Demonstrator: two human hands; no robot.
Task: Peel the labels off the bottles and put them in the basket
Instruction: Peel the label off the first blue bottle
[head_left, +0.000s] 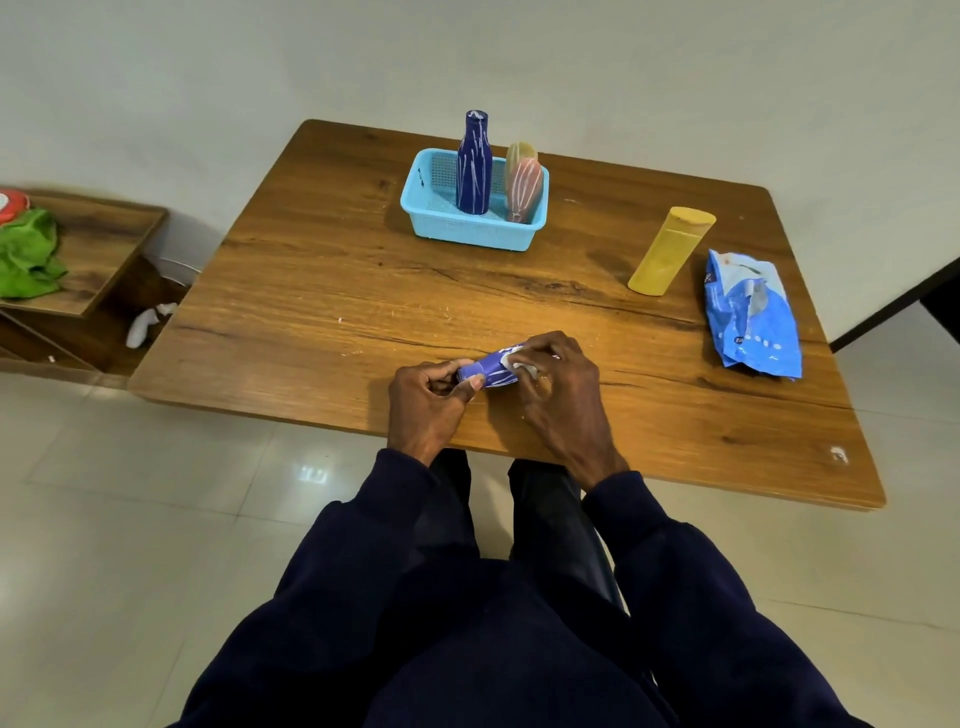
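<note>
A small purple bottle (491, 371) lies sideways between both hands, just above the counter (322, 291) near its front edge. The left hand (426, 402) grips one end, fingers (470, 387) curled round it; the right hand (558, 395) pinches a white label (513, 361) on the other end. Well beyond, a blue basket (467, 234) holds a dark blue bottle (474, 166) upright and a pink bottle (524, 192) – a yellow bottle (670, 252) and a blue packet (753, 317) sit to the right.
</note>
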